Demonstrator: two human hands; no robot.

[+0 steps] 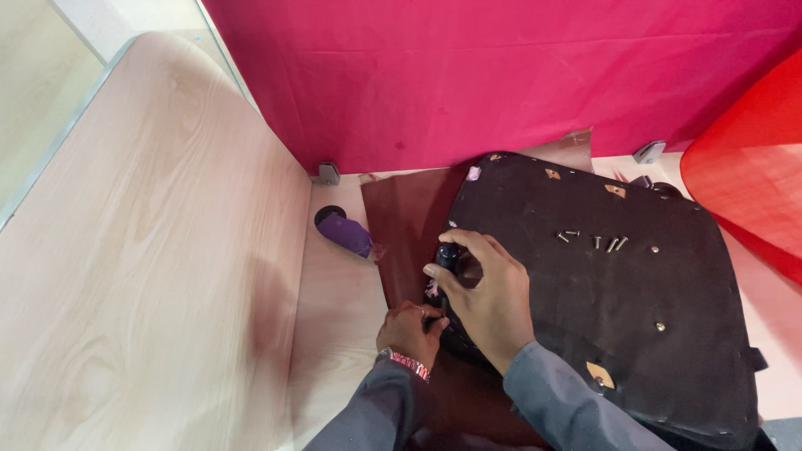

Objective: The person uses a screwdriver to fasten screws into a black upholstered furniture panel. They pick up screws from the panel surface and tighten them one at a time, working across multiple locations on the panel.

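R hand [489,305] fingers clamped on small black knob [449,255] at left edge of black seat base [585,292] lying on worktop [334,334]; L hand [409,330] curled shut at edge below; base prob. stiff, heavy; grip rim w/ both hands; loose screws [593,241] could roll.

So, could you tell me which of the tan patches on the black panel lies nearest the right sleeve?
The tan patch at the black panel's lower edge, beside the sleeve; the others sit along the top.
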